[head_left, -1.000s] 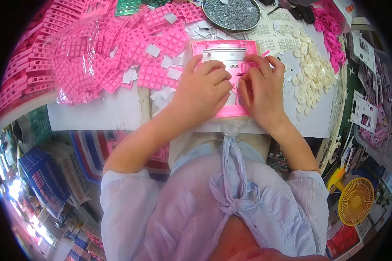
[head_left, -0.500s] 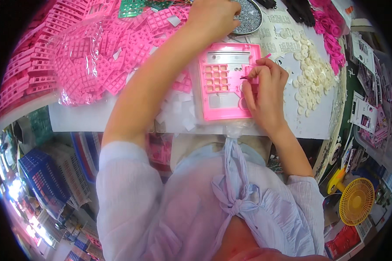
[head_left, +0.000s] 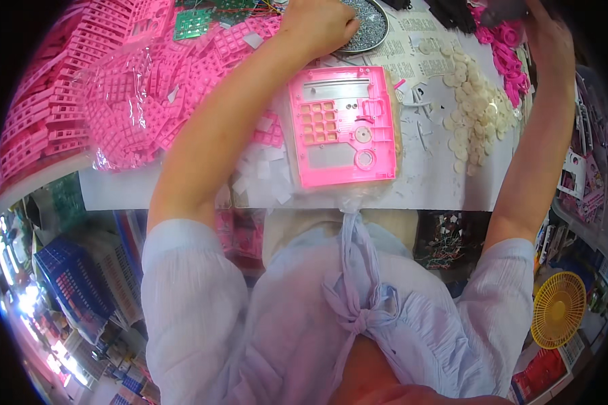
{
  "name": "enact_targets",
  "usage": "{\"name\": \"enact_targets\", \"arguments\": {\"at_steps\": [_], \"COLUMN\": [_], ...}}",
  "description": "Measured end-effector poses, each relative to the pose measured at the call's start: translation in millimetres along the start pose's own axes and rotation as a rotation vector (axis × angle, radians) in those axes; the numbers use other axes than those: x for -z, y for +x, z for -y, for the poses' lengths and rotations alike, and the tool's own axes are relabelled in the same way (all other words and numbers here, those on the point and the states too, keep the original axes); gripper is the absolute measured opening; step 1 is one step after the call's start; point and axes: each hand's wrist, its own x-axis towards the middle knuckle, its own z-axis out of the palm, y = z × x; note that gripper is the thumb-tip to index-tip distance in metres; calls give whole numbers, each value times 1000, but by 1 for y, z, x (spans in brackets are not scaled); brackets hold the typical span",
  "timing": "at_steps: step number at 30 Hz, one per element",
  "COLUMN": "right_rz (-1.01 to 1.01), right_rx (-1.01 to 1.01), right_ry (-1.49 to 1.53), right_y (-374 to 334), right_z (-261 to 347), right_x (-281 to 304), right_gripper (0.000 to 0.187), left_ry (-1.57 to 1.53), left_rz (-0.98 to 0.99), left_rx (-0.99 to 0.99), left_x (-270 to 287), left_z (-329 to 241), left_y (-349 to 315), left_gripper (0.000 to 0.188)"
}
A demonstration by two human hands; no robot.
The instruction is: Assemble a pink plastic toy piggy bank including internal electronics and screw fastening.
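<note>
A pink plastic casing [head_left: 344, 165] with a keypad grid of square holes, a clear window and round recesses lies open side up in front of me. Beyond it, my left hand [head_left: 319, 27] rests at a round metal dish of small screws [head_left: 369, 30]; its fingers are curled, and what they pinch, if anything, is hidden. My right hand [head_left: 549, 30] is raised at the far right, cut by the picture's upper edge. Beside its fingers is a dark grey rounded object [head_left: 505, 10], whose kind I cannot make out; whether the hand grips it is unclear.
Pink keypad frames [head_left: 203, 74] are heaped at the left, some in a clear bag [head_left: 118, 101]. Green circuit boards [head_left: 192, 23] lie behind them. Off-white discs [head_left: 476, 115] and bundles of pink cords [head_left: 510, 57] cover the right side. A yellow fan [head_left: 559, 309] stands at lower right.
My right hand has left the casing and swung up to the far right. The left hand stays by the screw dish. The casing appears slightly farther left in view.
</note>
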Motion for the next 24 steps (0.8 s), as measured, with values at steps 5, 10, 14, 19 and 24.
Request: {"name": "enact_targets", "arguments": {"at_steps": [5,10,14,19,24], "right_rz": [513,661,574,511,517], "right_rx": [-62,10,-32,-100,-57], "right_ry": [355,649,726,645,788], "right_y": [-41,-108,-135,-140,-143], "right_z": [-17,-11,20,27,11], "right_x": [14,-16,-36,-44,-49], "right_gripper": [40,44,39,35,35], "left_ry": [-232,-564,-659,-662,-507], "left_rz": [-182,-166,-187,-213,-263], "left_rx": [-76,-106,-39,-15,-15], "left_x": [46,53,52,50,48], "left_z": [-44,-94,-101,-100,-100], "left_y": [-51,-125,-140,-143,-143], "left_gripper": [10,8,10,14,25]}}
